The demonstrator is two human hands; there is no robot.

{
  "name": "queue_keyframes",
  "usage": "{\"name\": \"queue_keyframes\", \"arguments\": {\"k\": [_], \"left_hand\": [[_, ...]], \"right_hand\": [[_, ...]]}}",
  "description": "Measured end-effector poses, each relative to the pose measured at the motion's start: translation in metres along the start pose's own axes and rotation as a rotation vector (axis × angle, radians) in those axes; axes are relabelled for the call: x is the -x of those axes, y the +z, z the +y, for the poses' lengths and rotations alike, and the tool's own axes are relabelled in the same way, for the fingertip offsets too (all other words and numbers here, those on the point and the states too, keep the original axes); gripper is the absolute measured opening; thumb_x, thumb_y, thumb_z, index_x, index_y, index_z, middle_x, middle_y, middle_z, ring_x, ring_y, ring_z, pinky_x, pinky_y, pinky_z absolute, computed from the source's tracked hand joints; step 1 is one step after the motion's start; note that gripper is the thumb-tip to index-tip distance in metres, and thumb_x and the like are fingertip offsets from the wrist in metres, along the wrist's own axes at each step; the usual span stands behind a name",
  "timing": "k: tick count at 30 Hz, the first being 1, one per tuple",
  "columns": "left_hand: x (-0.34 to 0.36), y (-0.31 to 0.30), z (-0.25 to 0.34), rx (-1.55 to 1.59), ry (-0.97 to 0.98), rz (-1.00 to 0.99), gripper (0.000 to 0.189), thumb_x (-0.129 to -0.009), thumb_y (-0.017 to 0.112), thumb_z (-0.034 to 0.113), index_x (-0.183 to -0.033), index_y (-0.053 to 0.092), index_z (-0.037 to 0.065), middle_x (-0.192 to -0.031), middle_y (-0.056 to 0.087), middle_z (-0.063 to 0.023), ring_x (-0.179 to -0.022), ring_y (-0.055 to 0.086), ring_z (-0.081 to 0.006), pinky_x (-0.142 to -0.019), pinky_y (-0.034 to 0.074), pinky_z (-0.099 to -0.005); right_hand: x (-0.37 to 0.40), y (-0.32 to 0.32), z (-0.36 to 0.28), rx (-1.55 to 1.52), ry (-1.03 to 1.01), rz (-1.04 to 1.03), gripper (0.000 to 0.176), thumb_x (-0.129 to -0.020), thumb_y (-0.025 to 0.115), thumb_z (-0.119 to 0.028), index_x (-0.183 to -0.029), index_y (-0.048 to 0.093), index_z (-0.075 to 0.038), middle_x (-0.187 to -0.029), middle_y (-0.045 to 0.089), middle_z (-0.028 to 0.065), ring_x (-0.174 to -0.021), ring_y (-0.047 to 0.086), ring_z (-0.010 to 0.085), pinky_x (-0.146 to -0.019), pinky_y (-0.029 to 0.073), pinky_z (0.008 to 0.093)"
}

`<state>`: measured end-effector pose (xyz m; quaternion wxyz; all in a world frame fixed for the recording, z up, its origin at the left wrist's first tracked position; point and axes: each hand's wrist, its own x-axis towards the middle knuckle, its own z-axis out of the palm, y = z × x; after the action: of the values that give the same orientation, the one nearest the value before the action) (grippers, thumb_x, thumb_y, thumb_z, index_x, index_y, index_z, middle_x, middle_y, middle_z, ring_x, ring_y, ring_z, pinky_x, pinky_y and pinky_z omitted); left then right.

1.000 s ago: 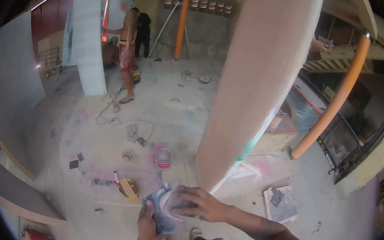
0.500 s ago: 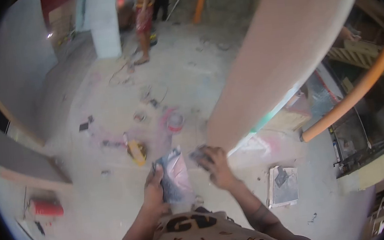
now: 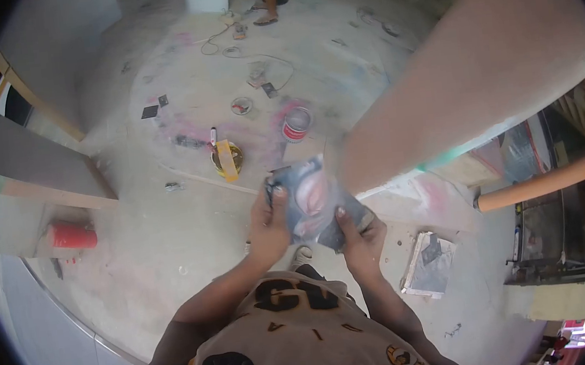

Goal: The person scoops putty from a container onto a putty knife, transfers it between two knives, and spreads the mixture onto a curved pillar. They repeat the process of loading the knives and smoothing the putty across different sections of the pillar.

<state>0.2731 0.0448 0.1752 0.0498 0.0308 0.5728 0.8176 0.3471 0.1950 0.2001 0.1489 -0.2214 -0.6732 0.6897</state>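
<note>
Left hand [image 3: 267, 222] clasps the left edge of a grey sheet [image 3: 310, 196], thumb laid across its face. Right hand [image 3: 359, 235] pinches the sheet's lower right corner, thumb on top. The sheet is held clear of the floor, in front of the chest. Its face is smeared pink at the centre, and its upper right edge sits just beside the foot of a pale pink column [image 3: 469, 96]. The concrete floor [image 3: 170, 238] lies open to the left of the hands. Beyond the sheet, a yellow tin [image 3: 225, 162] with a scraper across it and a red-banded paint can [image 3: 295, 124] stand near each other. A loose cable [image 3: 243, 52] runs further out. A red cylinder [image 3: 71, 235] lies beside a grey board [image 3: 27, 167] at the floor's left edge. A stack of sheets [image 3: 428, 266] lies right of the right forearm, with an orange pipe [image 3: 549, 180] beyond it. Another person's feet [image 3: 268, 18] are cut off at the top. The can's label is too small to read. The lettering on the shirt [image 3: 288, 340] is creased and cannot be read with certainty.
</note>
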Motion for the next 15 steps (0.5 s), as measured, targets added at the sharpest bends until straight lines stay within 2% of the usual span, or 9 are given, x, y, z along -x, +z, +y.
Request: {"name": "queue_keyframes", "arguments": {"k": [2, 6, 8, 9, 10, 12, 13, 14, 15], "left_hand": [[0.016, 0.007, -0.006, -0.167, 0.06, -0.122, 0.038, -0.112, 0.042, 0.029, -0.13, 0.055, -0.001, -0.109, 0.065, -0.0059, -0.1, 0.054, -0.0089, -0.091, 0.046, -0.0283], [0.023, -0.002, -0.015, -0.112, 0.015, -0.21, 0.039, -0.112, 0.039, 0.028, -0.131, 0.055, -0.003, -0.105, 0.066, -0.0063, -0.1, 0.054, -0.0093, -0.091, 0.046, -0.0284], [0.017, -0.013, -0.014, -0.137, -0.044, -0.19, 0.041, -0.112, 0.041, 0.031, -0.133, 0.054, -0.001, -0.107, 0.066, -0.0073, -0.102, 0.057, -0.0114, -0.092, 0.048, -0.0296], [0.012, -0.016, -0.013, -0.158, -0.101, -0.161, 0.043, -0.111, 0.042, 0.033, -0.135, 0.053, 0.0, -0.11, 0.067, -0.0083, -0.104, 0.061, -0.0135, -0.093, 0.05, -0.0307], [0.006, -0.013, 0.0, -0.154, -0.102, -0.143, 0.043, -0.111, 0.042, 0.033, -0.135, 0.053, 0.0, -0.11, 0.067, -0.0083, -0.104, 0.061, -0.0135, -0.093, 0.05, -0.0307], [-0.001, -0.011, 0.025, 0.513, -0.694, -0.18, 0.048, -0.109, 0.045, 0.04, -0.141, 0.049, 0.004, -0.12, 0.065, -0.0102, -0.11, 0.066, -0.0207, -0.096, 0.055, -0.0375], [-0.005, -0.018, 0.018, 0.568, -0.709, -0.199, 0.05, -0.108, 0.047, 0.04, -0.143, 0.045, 0.006, -0.129, 0.062, -0.0114, -0.115, 0.067, -0.0252, -0.097, 0.057, -0.0446], [-0.006, -0.021, 0.02, 0.574, -0.703, -0.182, 0.05, -0.108, 0.047, 0.04, -0.143, 0.045, 0.006, -0.129, 0.062, -0.0114, -0.115, 0.067, -0.0252, -0.097, 0.057, -0.0446], [-0.007, -0.023, 0.022, 0.515, -0.711, -0.162, 0.049, -0.108, 0.047, 0.04, -0.143, 0.045, 0.006, -0.129, 0.062, -0.0115, -0.114, 0.067, -0.025, -0.097, 0.057, -0.0435]], "right_hand": [[-0.01, 0.004, -0.01, -0.002, -0.013, 0.053, 0.022, -0.098, 0.071, -0.016, -0.1, 0.07, 0.006, -0.085, 0.068, 0.0001, -0.075, 0.056, 0.006, -0.067, 0.046, 0.0234], [-0.027, -0.002, -0.022, -0.11, -0.117, 0.163, 0.024, -0.098, 0.07, -0.019, -0.098, 0.07, 0.005, -0.08, 0.067, 0.0001, -0.071, 0.055, 0.0054, -0.065, 0.047, 0.0255], [-0.03, -0.022, -0.013, -0.345, -0.315, -0.046, 0.019, -0.101, 0.065, -0.02, -0.1, 0.068, -0.001, -0.093, 0.068, 0.004, -0.077, 0.062, 0.0098, -0.066, 0.051, 0.028], [-0.031, -0.036, -0.007, -0.251, -0.276, -0.119, 0.006, -0.096, 0.066, -0.009, -0.1, 0.069, -0.006, -0.107, 0.066, 0.0108, -0.092, 0.065, 0.0199, -0.077, 0.054, 0.0344], [-0.035, -0.035, -0.02, -0.246, -0.269, -0.135, 0.006, -0.096, 0.066, -0.009, -0.1, 0.069, -0.006, -0.107, 0.066, 0.0108, -0.092, 0.065, 0.0199, -0.077, 0.054, 0.0344], [-0.04, -0.03, -0.045, 0.371, -1.049, -0.639, 0.027, -0.08, 0.07, -0.001, -0.106, 0.071, -0.009, -0.121, 0.062, 0.0182, -0.115, 0.061, 0.0335, -0.092, 0.053, 0.0418], [-0.038, -0.026, -0.046, 0.499, -1.015, -0.755, 0.049, -0.073, 0.071, -0.002, -0.119, 0.075, -0.02, -0.14, 0.054, 0.0153, -0.131, 0.052, 0.0381, -0.105, 0.048, 0.0457], [-0.038, -0.026, -0.036, 0.492, -1.014, -0.774, 0.049, -0.073, 0.071, -0.002, -0.119, 0.075, -0.02, -0.14, 0.054, 0.0153, -0.131, 0.052, 0.0381, -0.105, 0.048, 0.0457], [-0.041, -0.029, -0.02, 0.63, -1.004, -0.717, 0.054, -0.071, 0.069, 0.002, -0.119, 0.075, -0.022, -0.141, 0.055, 0.0126, -0.132, 0.051, 0.0372, -0.107, 0.047, 0.0458]]}}
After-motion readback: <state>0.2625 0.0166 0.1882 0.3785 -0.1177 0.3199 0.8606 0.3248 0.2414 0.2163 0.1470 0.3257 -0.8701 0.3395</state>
